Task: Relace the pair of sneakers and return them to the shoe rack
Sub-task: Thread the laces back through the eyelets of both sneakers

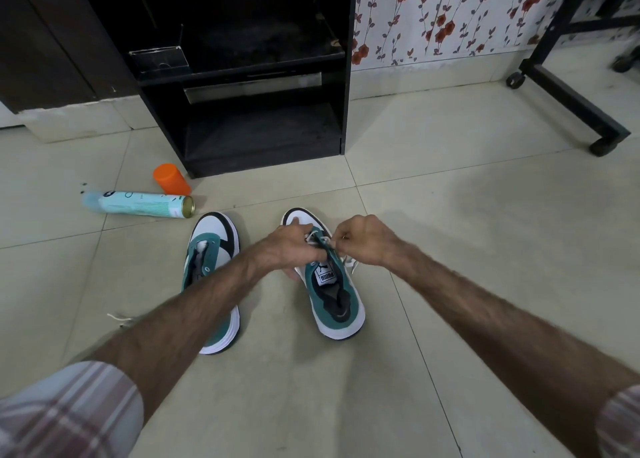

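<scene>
Two white, teal and black sneakers stand on the tiled floor, toes pointing away from me. The right sneaker (pixel 334 294) has a white lace (pixel 350 261) partly threaded near its toe. My left hand (pixel 289 244) grips the left side of its upper by the eyelets. My right hand (pixel 363 241) pinches the lace just right of the tongue. The left sneaker (pixel 211 246) shows bare eyelets, and my left forearm crosses over its heel. A loose white lace (pixel 119 318) lies on the floor to its left. The black shoe rack (pixel 242 86) stands ahead.
An aerosol can (pixel 138 204) lies on its side left of the sneakers, with an orange cap (pixel 172 179) behind it. A black wheeled frame (pixel 571 86) stands at the right. Flowered wallpaper covers the wall behind.
</scene>
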